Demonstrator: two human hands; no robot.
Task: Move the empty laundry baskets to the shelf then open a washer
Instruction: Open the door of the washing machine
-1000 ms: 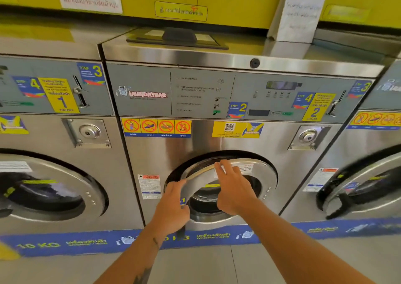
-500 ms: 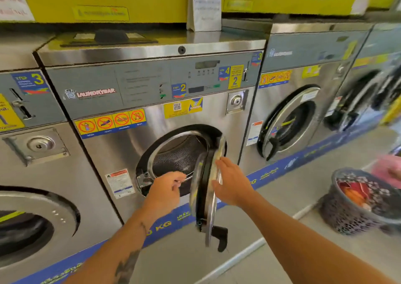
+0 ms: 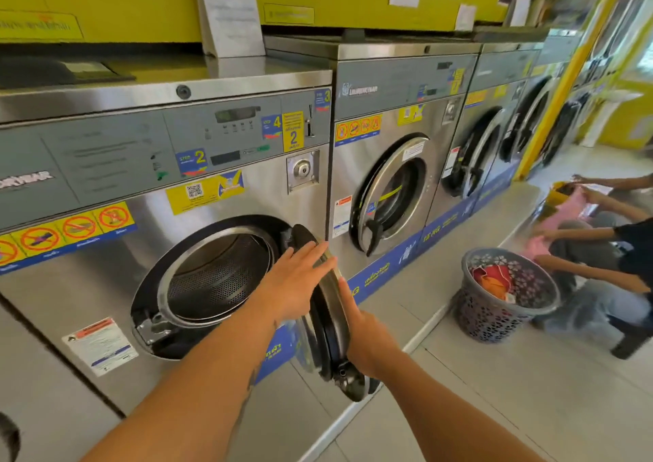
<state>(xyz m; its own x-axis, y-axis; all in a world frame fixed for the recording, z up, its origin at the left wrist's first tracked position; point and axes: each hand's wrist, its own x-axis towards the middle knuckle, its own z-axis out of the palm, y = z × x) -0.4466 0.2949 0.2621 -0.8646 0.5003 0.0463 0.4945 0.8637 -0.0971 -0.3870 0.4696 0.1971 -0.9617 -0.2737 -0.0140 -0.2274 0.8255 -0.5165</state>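
The steel washer (image 3: 247, 193) numbered 2 stands in front of me with its round door (image 3: 330, 315) swung wide to the right, edge-on to me. The perforated drum (image 3: 215, 276) is exposed and looks empty. My left hand (image 3: 295, 285) lies flat with fingers apart against the inner side of the door. My right hand (image 3: 367, 341) rests on the door's outer face, fingers along its rim. The door's black handle hangs at the bottom edge.
More washers (image 3: 395, 193) line up to the right, their doors ajar. A grey laundry basket (image 3: 505, 294) with coloured clothes stands on the floor at right. Beyond it a crouching person (image 3: 607, 249) handles pink cloth. A raised step edge runs along the machines.
The door went from nearly closed to fully swung out to the right. My left hand moved from the drum opening onto the door. My view turned right, showing the basket and the person.
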